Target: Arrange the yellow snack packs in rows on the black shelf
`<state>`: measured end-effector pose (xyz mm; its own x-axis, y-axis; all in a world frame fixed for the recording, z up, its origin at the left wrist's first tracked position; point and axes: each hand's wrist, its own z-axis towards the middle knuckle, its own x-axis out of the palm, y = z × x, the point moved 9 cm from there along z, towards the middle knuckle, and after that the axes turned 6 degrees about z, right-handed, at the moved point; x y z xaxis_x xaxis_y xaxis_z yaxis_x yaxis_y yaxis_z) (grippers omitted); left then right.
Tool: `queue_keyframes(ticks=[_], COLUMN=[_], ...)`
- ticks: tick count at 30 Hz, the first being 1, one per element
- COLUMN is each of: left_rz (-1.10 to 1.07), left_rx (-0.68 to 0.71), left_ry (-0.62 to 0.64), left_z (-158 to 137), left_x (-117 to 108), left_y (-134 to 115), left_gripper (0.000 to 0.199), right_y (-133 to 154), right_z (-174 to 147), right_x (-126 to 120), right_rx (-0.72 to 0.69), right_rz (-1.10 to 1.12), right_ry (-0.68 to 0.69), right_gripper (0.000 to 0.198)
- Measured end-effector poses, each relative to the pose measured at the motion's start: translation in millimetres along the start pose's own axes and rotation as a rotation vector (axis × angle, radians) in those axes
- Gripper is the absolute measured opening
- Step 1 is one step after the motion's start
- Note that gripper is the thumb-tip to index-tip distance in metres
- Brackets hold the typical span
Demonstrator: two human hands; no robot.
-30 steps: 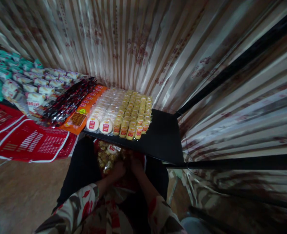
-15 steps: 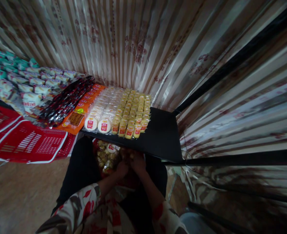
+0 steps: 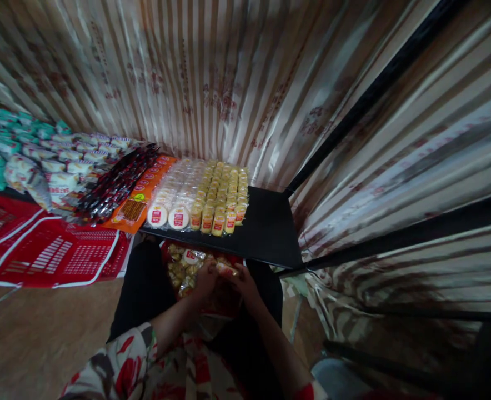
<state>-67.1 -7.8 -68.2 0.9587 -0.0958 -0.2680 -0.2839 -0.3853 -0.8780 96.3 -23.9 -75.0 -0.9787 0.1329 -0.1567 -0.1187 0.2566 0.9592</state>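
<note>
Over my lap, my left hand (image 3: 206, 281) and my right hand (image 3: 245, 284) are closed on the two ends of a small wrapped snack (image 3: 226, 270) with a red-and-white label. Just below them a red basket (image 3: 228, 309) rests between my knees. Inside it lie several yellow wrapped snacks (image 3: 179, 272) and a round white packaged cracker (image 3: 192, 256). In front, on the black shelf (image 3: 266, 233), stand rows of yellow wrapped snacks (image 3: 218, 219) beside rows of round white crackers (image 3: 179, 217). Dim light hides some finger detail.
Left along the shelf lie an orange snack bag (image 3: 133, 209), dark red packets (image 3: 112, 186), white bags (image 3: 62, 186) and teal bags (image 3: 4, 147). Red baskets (image 3: 58, 250) with white handles stand below. A striped curtain (image 3: 212, 83) hangs behind, with black poles (image 3: 354, 100) at right.
My hands have risen a little out of the basket, and a labelled wrapped snack now shows between them. The view has shifted slightly.
</note>
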Motion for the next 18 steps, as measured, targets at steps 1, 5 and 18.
queue_keyframes(ticks=[1, 5, 18], left_rz=[0.108, 0.377, 0.388], left_rx=[0.062, 0.274, 0.656], left_ry=[-0.005, 0.042, -0.051], left_z=[-1, -8, -19], left_x=[-4, -6, 7], left_y=[-11, -50, -146], left_gripper=[0.027, 0.036, 0.041], right_y=[8, 48, 108], right_z=[-3, -14, 15], right_x=[3, 5, -34], right_rx=[-0.025, -0.219, -0.312], right_rz=[-0.065, -0.402, -0.248], right_ry=[0.047, 0.118, -0.049], right_gripper=[0.039, 0.032, 0.032])
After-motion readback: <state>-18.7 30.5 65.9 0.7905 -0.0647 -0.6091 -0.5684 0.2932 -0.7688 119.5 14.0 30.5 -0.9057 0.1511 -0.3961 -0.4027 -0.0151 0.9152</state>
